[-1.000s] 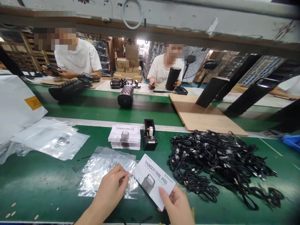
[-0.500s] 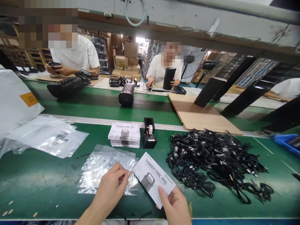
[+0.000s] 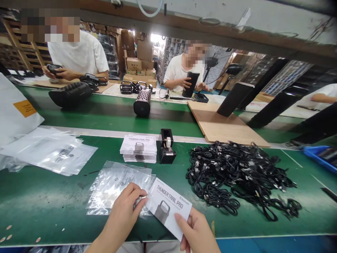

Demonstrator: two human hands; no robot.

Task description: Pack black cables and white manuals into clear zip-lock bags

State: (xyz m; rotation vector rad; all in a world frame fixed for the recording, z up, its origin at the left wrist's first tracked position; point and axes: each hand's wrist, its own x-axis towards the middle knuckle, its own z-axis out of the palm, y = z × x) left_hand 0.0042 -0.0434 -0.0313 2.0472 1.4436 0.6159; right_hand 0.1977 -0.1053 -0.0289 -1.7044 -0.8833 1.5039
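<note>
Right grip (image 3: pixel 198 230) clamps 1 booklet (image 3: pixel 165 202) by its lower right edge; left grip (image 3: pixel 128 203) pinches, probably, a clear bag (image 3: pixel 116 184).

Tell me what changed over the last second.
The person's right hand brought its booklet slightly left and closer in. Opposite, a co-worker's right hand took hold of a black cylinder; their left hand let go. Cable heap, tape dispenser and booklet stack stayed put.

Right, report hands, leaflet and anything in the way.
Left hand at right edge of clear bags, grip unclear. Right hand gripping leaflet, left corner at that edge. Nothing visible blocking; cable pile off to the right.
</note>
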